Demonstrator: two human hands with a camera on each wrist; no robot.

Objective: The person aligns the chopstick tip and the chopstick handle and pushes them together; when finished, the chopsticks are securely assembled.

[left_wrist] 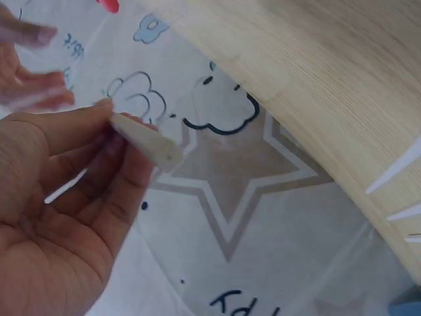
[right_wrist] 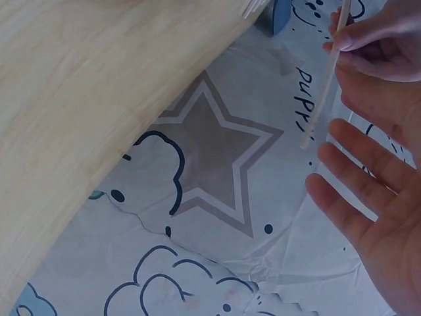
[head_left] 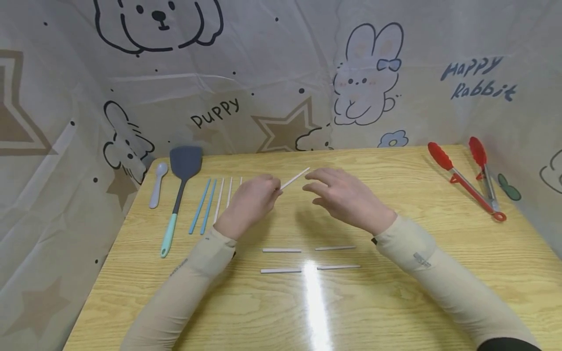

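Between the thumb and fingers of my left hand (head_left: 254, 197) I pinch a slim white chopstick (head_left: 295, 179). It slants up and to the right above the table, and its squared thick end shows close up in the left wrist view. My right hand (head_left: 340, 197) hovers beside the chopstick's far end with its fingers loosely spread and nothing in them; in the right wrist view this hand (right_wrist: 368, 178) is open, palm showing. Below my hands, short white sticks lie sideways in two rows, thicker ones (head_left: 281, 270) on the left and thinner ones (head_left: 338, 267) on the right.
Left of my left hand lie two blue chopsticks (head_left: 199, 206) and several white chopsticks (head_left: 218, 201), partly hidden by that hand. Further left are a dark spatula (head_left: 186, 163) with a mint handle and a pale spoon (head_left: 158, 185). Red tongs (head_left: 471, 187) lie at the right back.
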